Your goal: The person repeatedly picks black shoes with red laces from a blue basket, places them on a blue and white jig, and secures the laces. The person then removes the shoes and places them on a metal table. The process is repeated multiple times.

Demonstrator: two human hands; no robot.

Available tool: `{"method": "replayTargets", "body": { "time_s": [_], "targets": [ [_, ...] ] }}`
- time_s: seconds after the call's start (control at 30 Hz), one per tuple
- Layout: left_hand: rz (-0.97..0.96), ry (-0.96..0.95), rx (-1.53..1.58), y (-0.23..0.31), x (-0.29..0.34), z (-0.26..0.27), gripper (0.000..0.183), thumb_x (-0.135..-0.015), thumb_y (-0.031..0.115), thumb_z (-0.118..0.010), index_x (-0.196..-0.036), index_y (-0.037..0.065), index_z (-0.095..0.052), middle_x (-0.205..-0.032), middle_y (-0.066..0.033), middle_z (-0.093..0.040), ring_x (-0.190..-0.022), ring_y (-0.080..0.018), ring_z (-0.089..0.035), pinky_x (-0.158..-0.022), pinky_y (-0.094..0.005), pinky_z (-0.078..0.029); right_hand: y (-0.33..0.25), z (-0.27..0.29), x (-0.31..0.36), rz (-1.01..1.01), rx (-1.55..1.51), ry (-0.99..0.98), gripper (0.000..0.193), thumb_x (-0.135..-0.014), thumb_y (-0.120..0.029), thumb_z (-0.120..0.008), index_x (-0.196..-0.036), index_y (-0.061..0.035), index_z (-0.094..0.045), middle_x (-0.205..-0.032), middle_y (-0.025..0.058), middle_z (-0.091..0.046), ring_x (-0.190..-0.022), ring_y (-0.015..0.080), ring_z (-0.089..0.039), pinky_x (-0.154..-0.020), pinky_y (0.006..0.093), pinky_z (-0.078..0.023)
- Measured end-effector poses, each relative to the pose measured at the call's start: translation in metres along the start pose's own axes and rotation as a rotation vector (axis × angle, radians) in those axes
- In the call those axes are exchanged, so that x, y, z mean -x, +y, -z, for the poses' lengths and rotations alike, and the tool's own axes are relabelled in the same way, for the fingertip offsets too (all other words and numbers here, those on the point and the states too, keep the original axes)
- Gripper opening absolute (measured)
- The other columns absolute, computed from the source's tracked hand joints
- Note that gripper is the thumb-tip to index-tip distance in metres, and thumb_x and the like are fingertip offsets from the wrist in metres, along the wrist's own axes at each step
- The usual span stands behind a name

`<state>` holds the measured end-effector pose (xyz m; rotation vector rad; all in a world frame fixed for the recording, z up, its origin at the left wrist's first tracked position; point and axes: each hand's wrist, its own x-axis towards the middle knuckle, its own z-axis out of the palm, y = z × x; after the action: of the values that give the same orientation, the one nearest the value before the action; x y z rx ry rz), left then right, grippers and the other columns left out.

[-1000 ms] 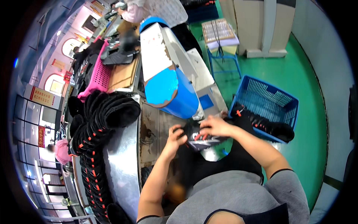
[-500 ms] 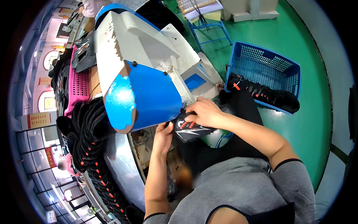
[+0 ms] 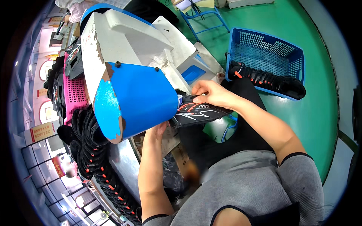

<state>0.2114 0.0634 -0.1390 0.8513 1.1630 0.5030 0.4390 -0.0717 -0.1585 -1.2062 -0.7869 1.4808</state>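
Black shoe upper (image 3: 198, 116) with orange and white trim sits just right of a blue-and-white machine head (image 3: 147, 96), right hand (image 3: 212, 93) pinching its far edge. Left hand (image 3: 157, 130) is half hidden under the machine, so can't tell its grip. Blue basket (image 3: 260, 57) far right, pink basket (image 3: 76, 92) far left.

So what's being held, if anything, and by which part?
The right hand holds a black shoe upper by its far edge; the left hand is partly hidden, its grip unclear.
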Motion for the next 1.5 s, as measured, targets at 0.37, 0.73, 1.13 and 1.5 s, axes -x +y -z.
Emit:
{"method": "replayTargets", "body": {
  "time_s": [0.37,0.73,1.13,1.5],
  "targets": [
    [-0.242,-0.128,-0.102,-0.026,0.078,-0.025,0.037,-0.094,0.018,-0.057,-0.126,0.002,-0.049,-0.122,-0.0084,-0.054,-0.112,-0.0198,-0.051,-0.101,-0.0342,-0.037,0.001,0.010,0.021,0.046,0.081,-0.226,0.028,-0.081,-0.004,-0.066,-0.108,0.0000,-0.061,-0.098,0.0070,-0.067,-0.092,0.0131,-0.060,-0.082,0.0273,-0.046],
    [0.098,-0.174,0.474,-0.041,0.153,0.031,0.048,-0.081,0.018,-0.061,-0.122,-0.003,-0.051,-0.123,-0.0159,-0.058,-0.115,-0.0277,-0.055,-0.103,-0.0438,-0.042,0.021,-0.059,0.044,0.639,0.638,-0.391,0.041,-0.065,0.006,-0.058,-0.104,-0.0059,-0.063,-0.103,0.0102,-0.061,-0.109,0.0292,-0.048,-0.090,0.0386,-0.043],
    [-0.197,-0.175,0.201,-0.032,0.115,-0.032,0.041,-0.084,0.007,-0.064,-0.122,0.000,-0.051,-0.117,-0.0091,-0.060,-0.107,-0.0188,-0.058,-0.094,-0.0329,-0.044,0.022,-0.062,0.031,0.017,-0.184,-0.006,0.006,-0.082,-0.002,-0.054,-0.088,-0.0028,-0.055,-0.075,0.0001,-0.053,-0.065,0.0071,-0.048,-0.052,0.0218,-0.035],
    [-0.214,0.003,0.107,-0.038,0.089,-0.050,0.030,-0.084,0.008,-0.067,-0.111,-0.003,-0.057,-0.106,-0.0110,-0.064,-0.094,-0.0189,-0.062,-0.085,-0.0328,-0.048,0.014,-0.056,0.016,0.097,-0.172,0.171,0.017,-0.087,-0.011,-0.064,-0.089,0.0011,-0.053,-0.067,0.0015,-0.052,-0.052,0.0077,-0.049,-0.047,0.0220,-0.037]
  ]
}}
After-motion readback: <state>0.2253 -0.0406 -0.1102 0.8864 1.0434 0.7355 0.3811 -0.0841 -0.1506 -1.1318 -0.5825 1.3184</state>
